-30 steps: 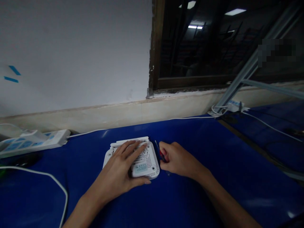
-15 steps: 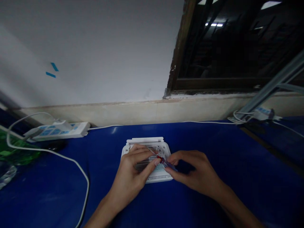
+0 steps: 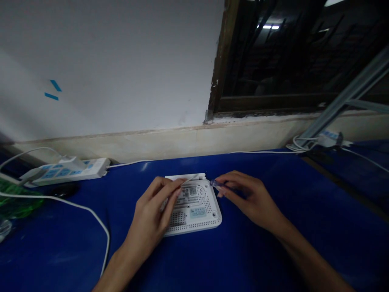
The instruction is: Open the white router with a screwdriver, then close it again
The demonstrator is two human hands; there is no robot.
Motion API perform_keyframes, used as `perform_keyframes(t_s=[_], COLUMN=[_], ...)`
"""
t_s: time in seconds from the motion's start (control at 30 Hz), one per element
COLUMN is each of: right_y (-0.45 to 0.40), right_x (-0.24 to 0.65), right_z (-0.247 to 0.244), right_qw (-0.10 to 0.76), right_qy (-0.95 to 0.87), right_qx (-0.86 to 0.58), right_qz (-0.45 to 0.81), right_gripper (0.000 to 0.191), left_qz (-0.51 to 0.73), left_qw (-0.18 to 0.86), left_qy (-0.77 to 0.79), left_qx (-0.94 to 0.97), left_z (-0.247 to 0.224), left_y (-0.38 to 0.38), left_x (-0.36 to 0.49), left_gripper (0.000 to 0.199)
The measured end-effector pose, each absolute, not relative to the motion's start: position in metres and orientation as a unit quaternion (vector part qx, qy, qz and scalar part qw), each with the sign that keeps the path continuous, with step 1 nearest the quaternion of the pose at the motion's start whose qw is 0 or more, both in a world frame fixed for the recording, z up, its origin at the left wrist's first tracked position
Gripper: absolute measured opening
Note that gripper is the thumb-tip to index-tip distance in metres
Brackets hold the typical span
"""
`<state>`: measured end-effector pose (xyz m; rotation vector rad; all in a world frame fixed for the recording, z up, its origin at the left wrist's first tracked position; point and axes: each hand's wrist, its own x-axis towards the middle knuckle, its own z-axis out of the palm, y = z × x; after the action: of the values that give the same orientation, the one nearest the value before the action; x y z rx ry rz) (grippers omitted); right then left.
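Right hand [image 3: 252, 198] moved off router [image 3: 194, 213], holding screwdriver [image 3: 215, 183]

Room contents as seen: one white plastered wall [image 3: 106, 61] with two blue tape strips [image 3: 52, 90]; a beige ledge [image 3: 170, 140] along its foot; a dark wood-framed window [image 3: 273, 61] at right, showing a ceiling light [image 3: 267, 27]; a slanted metal rail [image 3: 343, 91]; a blue-topped table [image 3: 258, 259] below.

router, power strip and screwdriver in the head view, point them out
router [image 3: 194, 222]: head view, on its upturned white underside, beside the label
power strip [image 3: 91, 167]: head view, on its white top near the cord end
screwdriver [image 3: 216, 183]: head view, on the translucent blue handle
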<state>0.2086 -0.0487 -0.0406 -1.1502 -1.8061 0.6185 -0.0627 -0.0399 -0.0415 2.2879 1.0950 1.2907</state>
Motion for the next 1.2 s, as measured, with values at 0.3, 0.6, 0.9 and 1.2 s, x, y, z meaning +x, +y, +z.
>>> perform_keyframes(t_s=[0.3, 0.6, 0.9, 1.2], right_y=[-0.045, -0.047, -0.050, -0.054], right_x=[0.210, 0.203, 0.201, 0.193], right_z=[-0.039, -0.043, -0.041, -0.037], right_qw=[0.512, 0.497, 0.462, 0.452], right_qy=[-0.685, -0.697, -0.725, -0.739], right_qx=[-0.407, -0.382, -0.393, -0.367], right_qz=[0.320, 0.348, 0.327, 0.339], right_gripper=[0.015, 0.018, 0.014, 0.014], left_qz=[0.366, 0.353, 0.380, 0.363], left_qw=[0.111, 0.119, 0.178, 0.122], left_qy=[0.343, 0.333, 0.309, 0.282], left_qx=[0.858, 0.866, 0.854, 0.880], left_z=[-0.058, -0.062, -0.056, -0.049], left_y=[-0.038, -0.037, -0.041, -0.040], left_x=[-0.063, -0.065, -0.060, -0.058], left_gripper=[0.035, 0.042, 0.041, 0.018])
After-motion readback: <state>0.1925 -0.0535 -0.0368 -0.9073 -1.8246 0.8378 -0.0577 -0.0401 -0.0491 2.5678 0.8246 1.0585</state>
